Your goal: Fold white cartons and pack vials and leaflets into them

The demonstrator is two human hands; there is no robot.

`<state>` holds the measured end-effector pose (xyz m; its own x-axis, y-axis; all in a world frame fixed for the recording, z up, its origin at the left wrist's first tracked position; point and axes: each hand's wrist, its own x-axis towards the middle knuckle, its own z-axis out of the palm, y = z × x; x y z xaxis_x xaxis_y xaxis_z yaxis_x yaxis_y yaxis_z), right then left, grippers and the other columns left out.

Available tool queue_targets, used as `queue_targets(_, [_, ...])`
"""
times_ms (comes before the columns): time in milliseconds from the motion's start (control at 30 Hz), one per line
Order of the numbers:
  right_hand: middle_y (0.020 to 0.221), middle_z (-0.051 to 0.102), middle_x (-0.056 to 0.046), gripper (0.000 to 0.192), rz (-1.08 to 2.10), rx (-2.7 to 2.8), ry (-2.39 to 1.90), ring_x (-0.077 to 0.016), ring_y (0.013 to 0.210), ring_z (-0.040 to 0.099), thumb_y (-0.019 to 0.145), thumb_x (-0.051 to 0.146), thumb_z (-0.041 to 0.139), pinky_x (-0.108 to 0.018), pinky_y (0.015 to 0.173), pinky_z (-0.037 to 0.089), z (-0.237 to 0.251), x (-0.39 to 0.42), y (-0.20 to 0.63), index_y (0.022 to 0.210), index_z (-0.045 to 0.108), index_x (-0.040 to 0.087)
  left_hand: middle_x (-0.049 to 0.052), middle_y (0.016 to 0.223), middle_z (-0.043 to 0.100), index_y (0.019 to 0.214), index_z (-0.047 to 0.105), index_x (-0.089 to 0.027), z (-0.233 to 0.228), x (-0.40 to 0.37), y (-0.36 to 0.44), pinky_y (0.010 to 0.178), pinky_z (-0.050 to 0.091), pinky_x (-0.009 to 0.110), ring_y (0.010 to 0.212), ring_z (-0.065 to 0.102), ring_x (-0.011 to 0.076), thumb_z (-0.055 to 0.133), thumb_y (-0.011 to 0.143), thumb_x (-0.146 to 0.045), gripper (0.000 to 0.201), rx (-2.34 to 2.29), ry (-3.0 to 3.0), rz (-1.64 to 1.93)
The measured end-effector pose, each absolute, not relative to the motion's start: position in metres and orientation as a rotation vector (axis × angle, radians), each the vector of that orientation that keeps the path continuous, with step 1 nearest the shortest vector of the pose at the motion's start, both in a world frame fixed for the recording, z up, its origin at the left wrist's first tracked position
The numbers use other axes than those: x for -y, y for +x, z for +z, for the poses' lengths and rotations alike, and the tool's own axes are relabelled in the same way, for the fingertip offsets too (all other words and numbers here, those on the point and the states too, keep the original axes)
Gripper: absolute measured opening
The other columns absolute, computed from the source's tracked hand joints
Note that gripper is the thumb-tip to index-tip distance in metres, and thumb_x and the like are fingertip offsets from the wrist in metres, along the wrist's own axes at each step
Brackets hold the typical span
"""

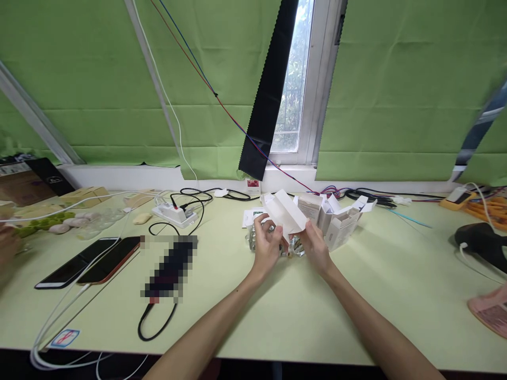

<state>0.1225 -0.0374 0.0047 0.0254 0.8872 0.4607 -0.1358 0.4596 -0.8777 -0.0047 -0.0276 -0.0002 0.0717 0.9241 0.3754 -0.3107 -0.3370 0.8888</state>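
Between my two hands is a small white cardboard box (285, 212), tilted, with its flaps standing open. My left hand (266, 244) grips its left side, thumb and fingers bent around the card. At the box's right edge, my right hand (317, 247) pinches the card. Shiny things in clear wrapping (297, 246) lie on the table beneath and partly behind my hands; their kind is hard to make out. Just behind to the right stand white boxes with open flaps (343, 224). A white card (250, 217) lies behind my left hand.
To the left are a white power strip (176, 215), phones (113, 258) and loose cables. Another person's blurred hand (8, 243) shows at the far left edge. On the right are a yellow-cased device (457, 198), a black object (480, 244) and a pink item (491, 310).
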Motion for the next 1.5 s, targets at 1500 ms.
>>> queue_targets(1500, [0.102,0.069,-0.005,0.056,0.758,1.54,-0.883,-0.0199,0.084,0.061,0.101,0.055,0.039,-0.033,0.079,0.054,-0.0025,0.0424,0.1229,0.145,0.052,0.024,-0.004,0.083,0.065,0.116,0.038,-0.028,-0.0044,0.0238,-0.0032,0.042,0.047,0.022,0.044,0.057,0.0093,0.062,0.087,-0.061,0.05,-0.77,1.195,1.499])
